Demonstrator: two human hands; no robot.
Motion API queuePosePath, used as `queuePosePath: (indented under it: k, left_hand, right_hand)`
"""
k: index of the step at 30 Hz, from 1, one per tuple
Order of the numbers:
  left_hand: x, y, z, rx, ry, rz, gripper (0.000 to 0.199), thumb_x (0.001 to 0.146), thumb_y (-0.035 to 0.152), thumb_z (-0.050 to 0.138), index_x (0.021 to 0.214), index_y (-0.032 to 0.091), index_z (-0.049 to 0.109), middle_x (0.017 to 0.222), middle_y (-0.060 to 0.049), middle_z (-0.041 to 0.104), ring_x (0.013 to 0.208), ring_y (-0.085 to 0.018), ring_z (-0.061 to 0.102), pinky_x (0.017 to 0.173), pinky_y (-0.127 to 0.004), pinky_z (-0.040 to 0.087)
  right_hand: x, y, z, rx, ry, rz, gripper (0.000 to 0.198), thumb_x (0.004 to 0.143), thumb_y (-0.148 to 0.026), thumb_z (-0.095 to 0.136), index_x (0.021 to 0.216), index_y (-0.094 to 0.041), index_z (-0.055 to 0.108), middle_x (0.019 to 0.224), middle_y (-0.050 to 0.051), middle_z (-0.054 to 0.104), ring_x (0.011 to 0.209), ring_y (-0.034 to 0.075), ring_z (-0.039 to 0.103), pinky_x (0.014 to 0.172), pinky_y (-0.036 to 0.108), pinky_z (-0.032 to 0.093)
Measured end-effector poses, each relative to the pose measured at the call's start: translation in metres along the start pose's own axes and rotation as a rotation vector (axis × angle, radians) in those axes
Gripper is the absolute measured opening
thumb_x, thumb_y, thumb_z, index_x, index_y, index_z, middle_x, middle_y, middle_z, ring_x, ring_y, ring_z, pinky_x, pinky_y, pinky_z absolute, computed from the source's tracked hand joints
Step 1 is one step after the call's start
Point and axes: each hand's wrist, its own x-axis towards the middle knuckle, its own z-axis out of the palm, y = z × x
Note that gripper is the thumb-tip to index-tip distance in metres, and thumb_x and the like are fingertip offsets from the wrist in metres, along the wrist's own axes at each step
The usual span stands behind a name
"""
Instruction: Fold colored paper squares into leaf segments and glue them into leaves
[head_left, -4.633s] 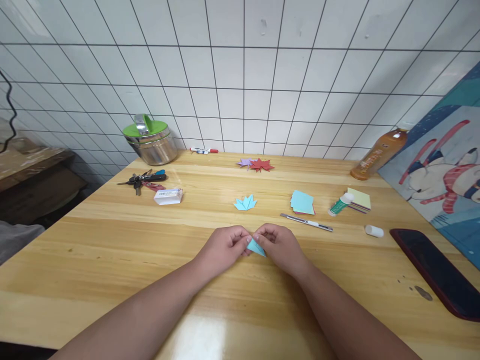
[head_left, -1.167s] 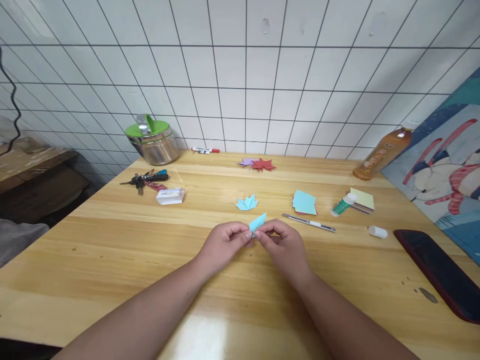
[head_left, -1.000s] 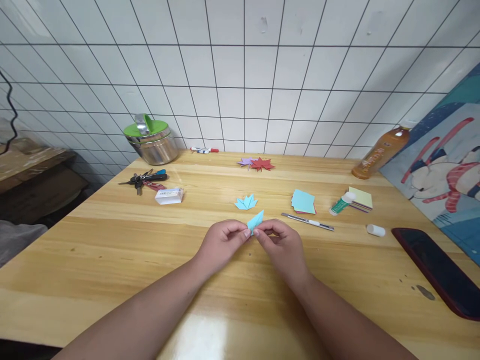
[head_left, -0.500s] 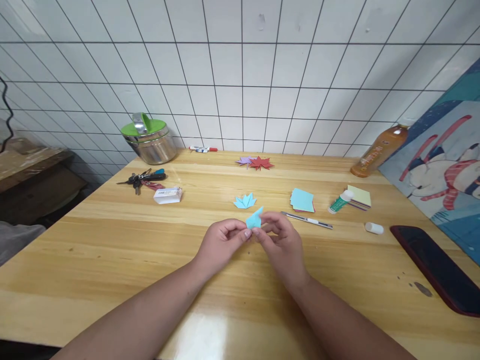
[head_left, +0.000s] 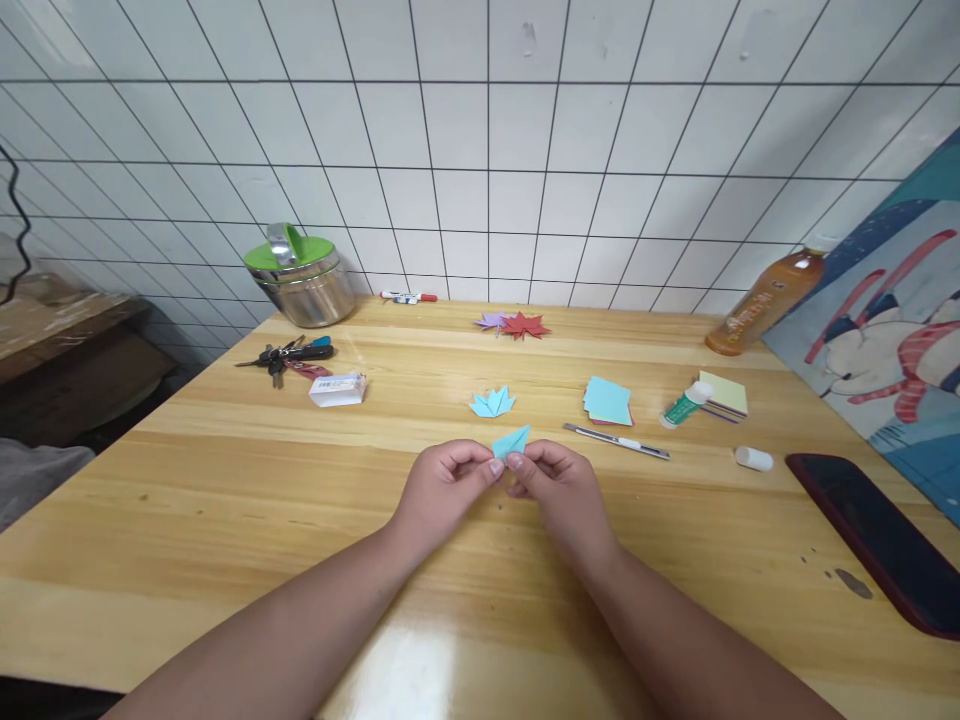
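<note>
Between my two hands is a small light-blue piece of folded paper (head_left: 511,442), its point up and to the right. My left hand (head_left: 448,485) pinches its lower left edge between thumb and fingers. On the lower right side, my right hand (head_left: 561,490) grips the same paper, thumb on top and fingers curled behind. Just beyond the hands lies a light-blue folded paper leaf (head_left: 493,403) with several points. A red paper leaf (head_left: 525,326) and a purple one (head_left: 493,321) overlap near the wall.
Right of the hands are a utility knife (head_left: 616,441), blue paper squares (head_left: 608,401), a glue stick (head_left: 686,405), a paper stack (head_left: 724,396), a white cap (head_left: 754,459), a phone (head_left: 877,540) and a bottle (head_left: 769,300). Leftward: keys (head_left: 289,355), a small box (head_left: 337,390), a steel pot (head_left: 307,290).
The upright flap of the blue paper now lies folded into a flatter pointed shape. My right fingers have come down from its top to pinch the lower right edge.
</note>
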Motion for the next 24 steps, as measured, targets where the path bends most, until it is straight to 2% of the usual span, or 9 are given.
queuePosePath:
  k: [4, 11, 19, 21, 24]
  left_hand:
    - [0.0011, -0.0005, 0.0, -0.074, -0.044, -0.011, 0.018, 0.071, 0.033, 0.065, 0.066, 0.016, 0.066, 0.065, -0.003, 0.066, 0.066, -0.016, 0.06, 0.067, -0.026, 0.045]
    - [0.0011, -0.0006, 0.0023, 0.046, 0.02, 0.017, 0.018, 0.07, 0.033, 0.065, 0.066, 0.015, 0.066, 0.065, -0.003, 0.065, 0.065, -0.016, 0.057, 0.064, -0.025, 0.044]
    - [0.0025, 0.0032, 0.0026, -0.13, -0.066, -0.039, 0.018, 0.07, 0.032, 0.066, 0.065, 0.015, 0.066, 0.064, -0.003, 0.065, 0.064, -0.016, 0.06, 0.066, -0.026, 0.046]
    - [0.0035, 0.0011, 0.0009, -0.126, -0.057, -0.037, 0.018, 0.07, 0.032, 0.066, 0.065, 0.015, 0.066, 0.064, -0.003, 0.065, 0.064, -0.016, 0.06, 0.066, -0.026, 0.046]
    - [0.0056, -0.0035, -0.0039, -0.073, -0.023, -0.013, 0.018, 0.072, 0.032, 0.065, 0.068, 0.015, 0.066, 0.065, -0.003, 0.066, 0.065, -0.016, 0.059, 0.066, -0.026, 0.045]
  right_hand:
    - [0.0003, -0.0003, -0.0002, 0.011, -0.007, -0.013, 0.021, 0.069, -0.039, 0.066, 0.069, -0.018, 0.064, 0.062, 0.0, 0.064, 0.056, 0.012, 0.057, 0.059, 0.026, 0.05]
    - [0.001, -0.0001, -0.0013, 0.025, 0.009, 0.022, 0.023, 0.065, -0.038, 0.07, 0.065, -0.017, 0.06, 0.061, 0.0, 0.064, 0.055, 0.011, 0.056, 0.057, 0.024, 0.049]
    - [0.0017, 0.0029, 0.0018, -0.006, 0.059, -0.027, 0.028, 0.069, -0.04, 0.066, 0.057, -0.016, 0.057, 0.052, -0.001, 0.059, 0.049, 0.01, 0.051, 0.053, 0.023, 0.045]
    - [0.0019, 0.0029, 0.0015, 0.015, 0.029, 0.003, 0.027, 0.07, -0.041, 0.065, 0.061, -0.016, 0.059, 0.056, 0.001, 0.061, 0.051, 0.01, 0.053, 0.054, 0.024, 0.047]
    - [0.002, 0.0018, -0.0002, 0.037, -0.025, 0.08, 0.027, 0.065, -0.041, 0.069, 0.078, -0.018, 0.064, 0.065, 0.0, 0.064, 0.058, 0.012, 0.058, 0.058, 0.027, 0.051]
